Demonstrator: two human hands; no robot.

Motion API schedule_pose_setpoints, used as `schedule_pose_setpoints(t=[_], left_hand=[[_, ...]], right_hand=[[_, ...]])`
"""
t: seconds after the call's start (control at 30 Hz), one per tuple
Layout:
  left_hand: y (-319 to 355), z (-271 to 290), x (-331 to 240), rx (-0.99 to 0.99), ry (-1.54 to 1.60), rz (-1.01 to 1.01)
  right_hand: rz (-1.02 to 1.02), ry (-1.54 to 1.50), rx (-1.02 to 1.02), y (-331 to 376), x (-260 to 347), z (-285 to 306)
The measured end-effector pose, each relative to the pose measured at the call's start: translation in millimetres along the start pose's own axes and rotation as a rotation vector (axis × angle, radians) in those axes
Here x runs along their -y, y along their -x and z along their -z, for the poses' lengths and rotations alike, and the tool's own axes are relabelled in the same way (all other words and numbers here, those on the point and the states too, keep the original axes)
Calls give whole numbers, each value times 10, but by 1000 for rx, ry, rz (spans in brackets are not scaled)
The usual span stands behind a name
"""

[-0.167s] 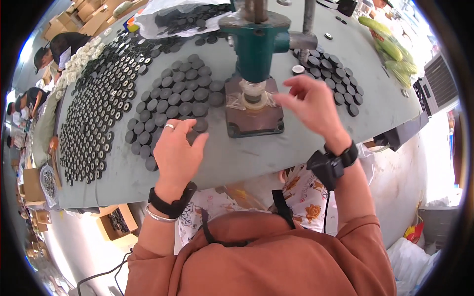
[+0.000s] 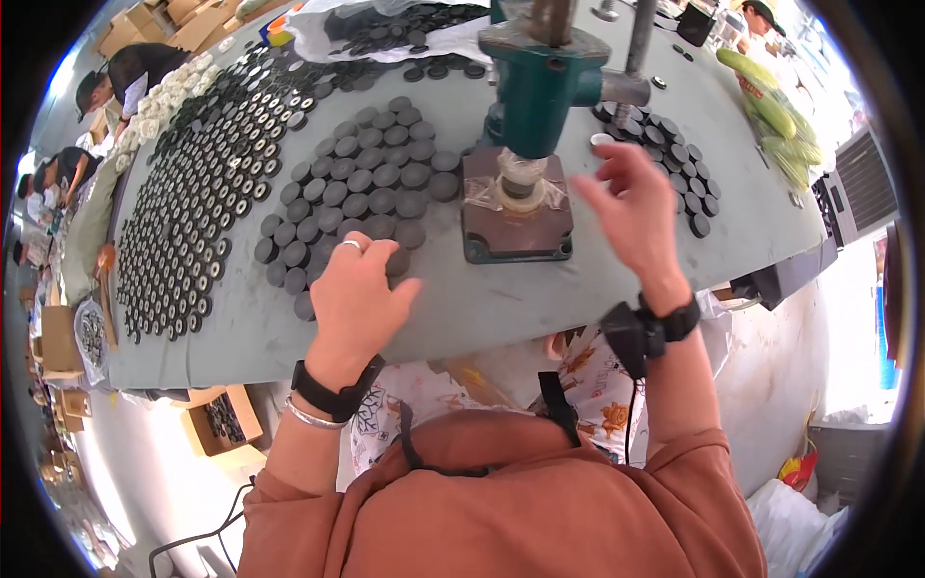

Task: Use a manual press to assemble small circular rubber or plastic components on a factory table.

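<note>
My left hand (image 2: 358, 301) hovers over or rests on the near edge of a group of dark grey round caps (image 2: 383, 200); its thumb points away from its fingers, and I cannot tell whether the fingertips touch a cap. To the right of a green hand press (image 2: 530, 101), my right hand (image 2: 636, 214) is raised with thumb and curled fingers apart, nothing visible between them. Beneath the press ram, a round piece sits in the plastic-wrapped fixture (image 2: 521, 199) on the brown base plate (image 2: 501, 243). A white-faced disc (image 2: 602, 141) lies just beyond my right fingertips.
More dark caps (image 2: 696, 183) lie right of the press. Many ringed black discs (image 2: 207, 217) spread across the left of the grey table (image 2: 462, 313). A white bag (image 2: 313, 39) of black parts lies at the back; wrapped green vegetables (image 2: 771, 111) lie far right. Co-workers sit far left.
The whole view has shifted, moving the press rightward in the picture. My right hand has drawn slightly away from the fixture. My left hand stays by the near caps.
</note>
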State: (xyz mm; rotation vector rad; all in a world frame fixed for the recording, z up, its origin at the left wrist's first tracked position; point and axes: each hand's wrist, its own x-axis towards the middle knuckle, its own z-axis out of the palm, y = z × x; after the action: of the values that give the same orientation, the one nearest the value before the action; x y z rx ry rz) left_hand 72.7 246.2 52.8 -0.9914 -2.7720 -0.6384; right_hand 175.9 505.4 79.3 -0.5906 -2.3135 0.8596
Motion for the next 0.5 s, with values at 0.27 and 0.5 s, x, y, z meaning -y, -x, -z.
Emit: schedule_pose_setpoints(t=[0.27, 0.5], left_hand=[[-83, -80, -49, 39, -159, -43], [-297, -189, -26, 74, -238, -140]], right_hand=[[208, -466, -327, -643, 326, 915], [-158, -708, -69, -617, 1501, 864]])
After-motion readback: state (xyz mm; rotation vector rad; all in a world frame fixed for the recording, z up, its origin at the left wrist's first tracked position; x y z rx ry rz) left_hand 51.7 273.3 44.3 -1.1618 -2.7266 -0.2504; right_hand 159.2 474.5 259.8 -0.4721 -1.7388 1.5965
